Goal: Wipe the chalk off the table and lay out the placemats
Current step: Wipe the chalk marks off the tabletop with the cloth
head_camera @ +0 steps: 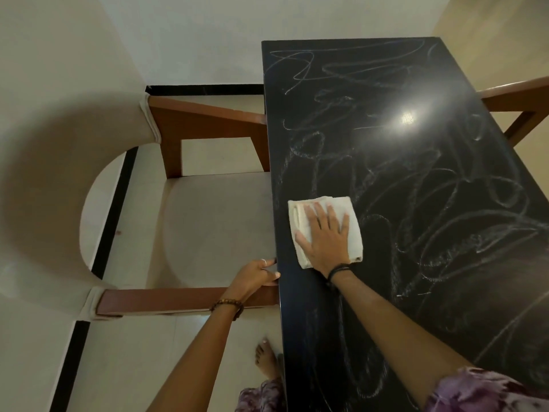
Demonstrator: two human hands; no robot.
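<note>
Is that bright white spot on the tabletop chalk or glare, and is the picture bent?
Head view: the spot is lamp glare on the glossy black table, washing out nearby chalk scribbles; wide-angle lens bows the chair and walls; cloth and right hand are sharp.

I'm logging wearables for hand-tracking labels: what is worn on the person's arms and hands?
The left hand has a thin silvery ring on one finger and a brown beaded bracelet at the wrist. The right hand has a black cord band wrapped around the wrist. Both forearms are bare; purple patterned fabric shows near the bottom edge.
</note>
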